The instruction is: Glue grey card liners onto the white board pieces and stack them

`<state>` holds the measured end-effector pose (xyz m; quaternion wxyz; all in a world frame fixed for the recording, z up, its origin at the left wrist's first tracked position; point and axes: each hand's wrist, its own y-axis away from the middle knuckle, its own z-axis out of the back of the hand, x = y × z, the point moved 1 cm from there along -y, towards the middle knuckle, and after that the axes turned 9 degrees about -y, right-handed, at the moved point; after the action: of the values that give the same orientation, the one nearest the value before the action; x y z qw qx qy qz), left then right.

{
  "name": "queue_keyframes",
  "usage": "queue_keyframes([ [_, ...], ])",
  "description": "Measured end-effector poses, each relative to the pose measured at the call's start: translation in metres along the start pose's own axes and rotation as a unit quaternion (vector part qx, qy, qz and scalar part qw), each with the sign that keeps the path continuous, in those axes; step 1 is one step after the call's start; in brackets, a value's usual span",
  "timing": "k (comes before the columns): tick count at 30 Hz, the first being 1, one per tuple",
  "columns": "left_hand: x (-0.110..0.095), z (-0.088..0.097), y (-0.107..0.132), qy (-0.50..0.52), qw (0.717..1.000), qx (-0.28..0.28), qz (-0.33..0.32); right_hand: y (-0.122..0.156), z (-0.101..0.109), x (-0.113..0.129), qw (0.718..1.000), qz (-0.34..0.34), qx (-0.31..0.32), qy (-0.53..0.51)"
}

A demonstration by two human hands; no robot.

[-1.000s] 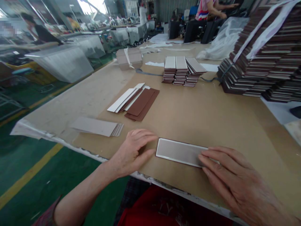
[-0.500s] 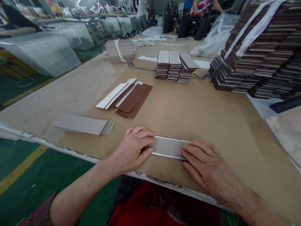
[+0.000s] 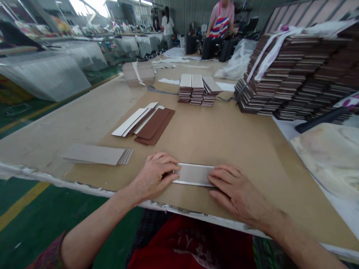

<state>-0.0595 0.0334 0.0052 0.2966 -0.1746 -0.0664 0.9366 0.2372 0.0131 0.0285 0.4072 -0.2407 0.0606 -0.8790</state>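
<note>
Paper [image 3: 230, 138], brown and smooth, covers most of the table [image 3: 92, 101], whose bare left part is paler and scuffed; a ragged white edging runs along the near side. Close to that edge lies a grey strip [image 3: 193, 174] with a white border, flat on the paper between two hands. The left hand [image 3: 157, 173] has its fingers bent and close together, thumb and fingertips at the strip's left end. The right hand [image 3: 238, 190] lays its fingers over the right end, its thumb a little apart on the near side. Whether either hand grips or only presses, I cannot tell.

Left of the hands sits a fanned stack of grey cards [image 3: 95, 154]; farther off, white strips [image 3: 130, 122] lie beside brown strips [image 3: 155, 125]. Beyond them, at the paper's far side, stand three low stacks [image 3: 197, 93]. A tall layered pile [image 3: 300, 74] rises at the far right, and a stained pale slab [image 3: 331, 157] lies nearer.

Green floor [image 3: 117, 231] with a yellow line [image 3: 24, 205] shows at the near left. Sheet-covered benches [image 3: 42, 74] recede toward a bright window [image 3: 92, 7]. A person in a striped apron [image 3: 221, 24] stands at the table's far end.
</note>
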Motion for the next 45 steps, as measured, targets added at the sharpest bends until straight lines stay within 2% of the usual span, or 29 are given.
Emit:
queue_keyframes([
  [4,0.008,-0.005,0.003,0.017,0.999,-0.014,-0.025,0.011,0.055,-0.020,0.991,-0.071,-0.110,0.019],
  [6,0.011,-0.006,0.003,0.024,0.999,-0.018,-0.034,0.019,0.066,-0.024,0.989,-0.092,-0.112,0.026],
  [8,0.012,-0.006,0.002,0.029,0.999,-0.021,-0.032,0.025,0.058,-0.024,0.995,-0.083,-0.055,0.013],
  [10,0.011,-0.005,0.001,0.039,0.999,-0.017,-0.026,0.031,0.037,-0.019,0.997,-0.075,0.008,0.010],
  [12,0.010,-0.001,0.002,0.060,0.998,-0.022,-0.001,0.036,0.016,-0.011,0.995,-0.079,0.043,0.030],
  [15,0.010,0.007,0.010,0.095,0.990,-0.058,0.082,0.044,-0.001,0.013,0.992,-0.093,0.050,0.067],
  [20,0.001,0.023,0.044,0.165,0.958,-0.107,0.210,0.056,-0.006,0.063,0.997,-0.065,0.018,0.038],
  [22,-0.013,0.026,0.057,0.243,0.931,-0.114,0.248,0.057,-0.012,0.073,0.998,-0.047,-0.003,0.039],
  [24,-0.032,0.023,0.067,0.358,0.888,-0.090,0.273,0.055,-0.019,0.076,0.997,-0.022,-0.027,0.067],
  [27,-0.062,0.011,0.077,0.508,0.807,0.001,0.302,0.049,-0.025,0.077,0.992,0.032,-0.077,0.095],
  [29,-0.079,0.002,0.080,0.557,0.763,0.062,0.324,0.044,-0.026,0.080,0.987,0.069,-0.106,0.100],
  [31,-0.094,-0.004,0.081,0.592,0.727,0.094,0.335,0.040,-0.026,0.088,0.983,0.090,-0.121,0.102],
  [33,-0.105,-0.009,0.079,0.638,0.688,0.081,0.337,0.037,-0.029,0.096,0.980,0.107,-0.138,0.101],
  [35,-0.113,-0.012,0.076,0.683,0.643,0.032,0.345,0.035,-0.035,0.104,0.976,0.119,-0.154,0.093],
  [38,-0.120,-0.016,0.073,0.712,0.581,-0.033,0.392,0.034,-0.047,0.110,0.973,0.129,-0.169,0.092],
  [40,-0.122,-0.017,0.072,0.706,0.565,-0.050,0.423,0.033,-0.053,0.113,0.971,0.133,-0.180,0.089],
  [42,-0.123,-0.016,0.071,0.699,0.566,-0.060,0.433,0.031,-0.054,0.115,0.969,0.135,-0.192,0.075],
  [45,-0.121,-0.008,0.068,0.711,0.574,-0.051,0.402,0.034,-0.044,0.115,0.970,0.126,-0.207,0.019],
])
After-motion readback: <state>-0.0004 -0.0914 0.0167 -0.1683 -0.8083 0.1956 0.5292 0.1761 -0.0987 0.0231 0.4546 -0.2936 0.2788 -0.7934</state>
